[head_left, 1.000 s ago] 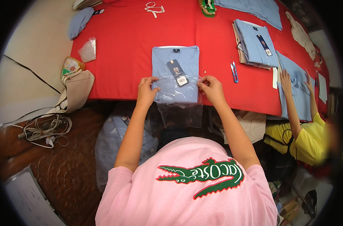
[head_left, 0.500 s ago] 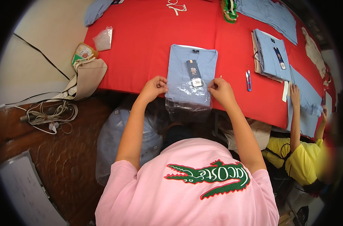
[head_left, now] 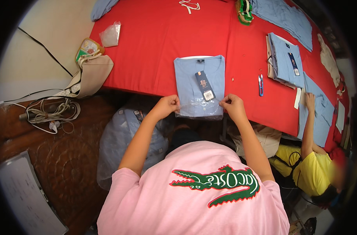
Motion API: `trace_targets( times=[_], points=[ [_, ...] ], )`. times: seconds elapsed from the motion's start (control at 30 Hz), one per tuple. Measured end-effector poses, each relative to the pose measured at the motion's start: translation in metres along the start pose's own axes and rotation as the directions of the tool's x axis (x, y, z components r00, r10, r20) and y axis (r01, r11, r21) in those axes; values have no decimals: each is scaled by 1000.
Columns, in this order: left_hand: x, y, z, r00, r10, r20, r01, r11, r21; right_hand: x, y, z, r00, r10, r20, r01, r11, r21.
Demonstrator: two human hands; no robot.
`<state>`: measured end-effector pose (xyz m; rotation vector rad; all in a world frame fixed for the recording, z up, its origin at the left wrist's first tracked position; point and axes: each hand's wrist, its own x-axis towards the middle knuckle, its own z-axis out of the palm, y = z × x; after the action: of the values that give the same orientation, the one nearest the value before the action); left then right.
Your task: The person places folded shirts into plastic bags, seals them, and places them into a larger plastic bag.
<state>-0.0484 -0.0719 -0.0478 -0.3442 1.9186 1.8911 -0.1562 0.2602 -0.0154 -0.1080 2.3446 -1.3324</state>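
A folded light-blue shirt (head_left: 196,74) with a dark hang tag (head_left: 204,85) lies on the red table (head_left: 155,47) at its near edge. A clear plastic bag (head_left: 198,106) covers the shirt's lower end. My left hand (head_left: 168,105) pinches the bag's left edge and my right hand (head_left: 231,105) pinches its right edge, both closed on the plastic.
Blue-handled snips (head_left: 260,85) lie right of the shirt. A stack of folded blue shirts (head_left: 284,58) sits farther right, where a person in yellow (head_left: 311,172) reaches onto the table. A beige bag (head_left: 90,74) hangs at the left corner. Cables (head_left: 49,113) lie on the floor.
The bag's open flap, hanging over the table edge before, now sits drawn up over the shirt's lower end. Both hands stay at the bag's sides. The view has shifted slightly.
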Motion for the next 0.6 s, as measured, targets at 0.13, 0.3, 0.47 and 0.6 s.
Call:
trace_targets(
  times=[0.13, 0.3, 0.47, 0.6],
  points=[
    [-25, 10, 10, 978, 143, -149, -84, 934, 346, -12, -4, 0, 991, -127, -40, 127, 992, -10],
    [-28, 22, 13, 912, 382, -151, -179, 700, 691, -12, -19, -3, 982, -189, -13, 187, 978, -96],
    [-38, 19, 23, 988, 17, -155, 49, 910, 412, -22, -29, -13, 949, -313, 44, 314, 922, -225],
    [-35, 3, 16, 986, 75, -151, 4, 884, 467, -29, -30, -14, 965, -230, 125, 251, 948, -197]
  ],
)
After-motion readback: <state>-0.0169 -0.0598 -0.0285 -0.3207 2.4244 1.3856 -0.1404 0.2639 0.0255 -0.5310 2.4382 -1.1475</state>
